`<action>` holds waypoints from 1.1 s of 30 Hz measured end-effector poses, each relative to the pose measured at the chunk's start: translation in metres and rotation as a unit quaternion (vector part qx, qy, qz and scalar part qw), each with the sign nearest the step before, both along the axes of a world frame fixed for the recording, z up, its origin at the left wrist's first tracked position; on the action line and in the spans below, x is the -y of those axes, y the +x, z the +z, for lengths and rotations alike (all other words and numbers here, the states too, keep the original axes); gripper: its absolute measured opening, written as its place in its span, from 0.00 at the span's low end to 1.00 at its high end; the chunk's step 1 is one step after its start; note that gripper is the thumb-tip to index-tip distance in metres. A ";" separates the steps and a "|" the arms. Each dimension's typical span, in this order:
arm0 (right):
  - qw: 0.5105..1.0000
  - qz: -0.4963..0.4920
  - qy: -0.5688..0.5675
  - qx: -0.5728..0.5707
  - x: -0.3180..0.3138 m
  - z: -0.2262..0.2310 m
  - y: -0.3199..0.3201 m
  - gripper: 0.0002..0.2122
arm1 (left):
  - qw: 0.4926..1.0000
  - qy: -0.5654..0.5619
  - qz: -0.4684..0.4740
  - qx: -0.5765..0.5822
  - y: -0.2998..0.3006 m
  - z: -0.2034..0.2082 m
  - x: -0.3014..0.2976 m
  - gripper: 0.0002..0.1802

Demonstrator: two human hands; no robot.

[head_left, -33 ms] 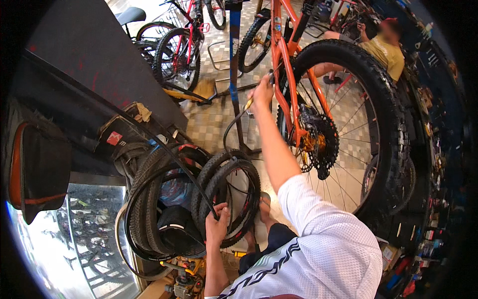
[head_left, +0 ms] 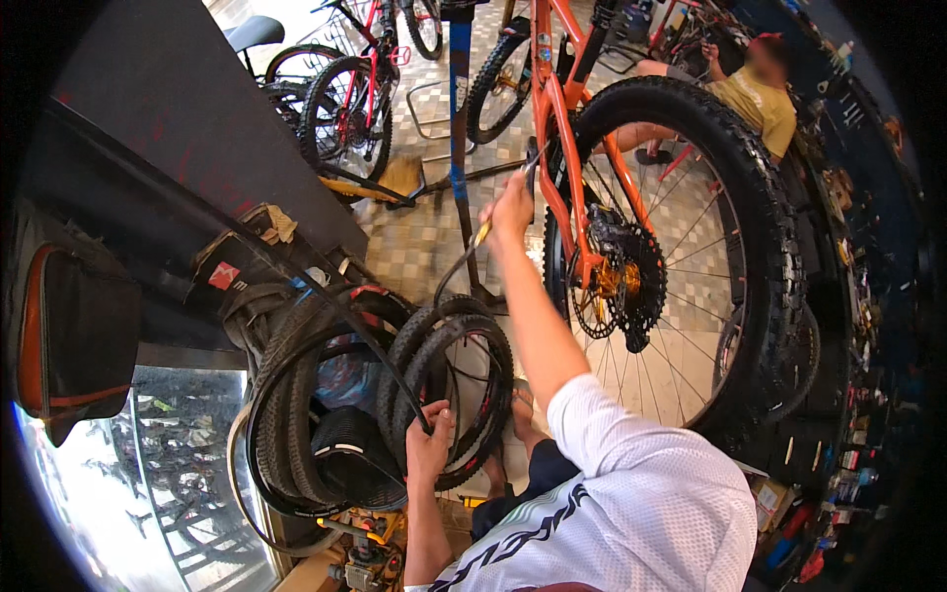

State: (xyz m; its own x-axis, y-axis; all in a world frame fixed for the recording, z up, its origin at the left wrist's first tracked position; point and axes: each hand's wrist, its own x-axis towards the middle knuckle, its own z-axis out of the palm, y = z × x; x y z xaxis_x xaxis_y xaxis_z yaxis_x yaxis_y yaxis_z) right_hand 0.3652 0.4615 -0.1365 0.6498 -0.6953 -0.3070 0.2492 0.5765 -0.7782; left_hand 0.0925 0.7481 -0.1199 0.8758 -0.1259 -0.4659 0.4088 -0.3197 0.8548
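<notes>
My right hand (head_left: 511, 209) is closed around what looks like an air blow gun (head_left: 533, 168), its dark tip pointing up beside the orange bike frame (head_left: 558, 109). A yellow fitting (head_left: 482, 234) sticks out below that hand, joined to a black air line (head_left: 452, 268) that bends down to the tires. My left hand (head_left: 428, 439), low in the middle, has its fingers closed on a long black hose (head_left: 367, 340) stretching in from the upper left. Right of my right arm is the bike's rear wheel (head_left: 789, 266), with a gold hub and a dark cassette (head_left: 643, 286).
Several loose tires (head_left: 296, 385) are heaped left of my left hand. A blue stand post (head_left: 460, 109) rises behind my right hand. Other bikes (head_left: 355, 104) stand at the back left. A person in a yellow shirt (head_left: 755, 104) sits beyond the wheel. A black-and-orange bag (head_left: 84, 335) hangs at left.
My right hand has moved slightly down, and more of the air gun's tip shows above it. The surroundings have shifted a little left in view. My left hand keeps its hold on the hose.
</notes>
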 end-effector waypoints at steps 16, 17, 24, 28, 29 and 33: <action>0.997 -0.029 0.069 0.034 0.003 0.015 -0.049 0.19 | 0.999 0.026 -0.011 0.031 -0.006 0.000 -0.015 0.16; 0.996 -0.029 0.077 0.016 0.007 0.018 -0.045 0.19 | 0.999 0.031 -0.008 0.030 -0.007 0.002 -0.014 0.15; 0.998 -0.002 0.066 0.020 0.058 0.017 0.011 0.18 | 1.000 0.015 0.006 0.010 -0.010 -0.007 -0.017 0.17; 0.998 -0.009 0.064 -0.007 0.088 0.024 0.054 0.19 | 1.000 0.026 0.008 0.011 -0.009 -0.002 -0.012 0.17; 0.998 -0.016 0.066 -0.017 0.096 0.026 0.064 0.19 | 1.000 0.026 0.011 0.005 -0.009 -0.002 -0.012 0.17; 0.998 0.006 0.048 -0.035 0.127 0.025 0.093 0.19 | 1.000 0.028 0.014 -0.002 -0.008 -0.008 -0.009 0.17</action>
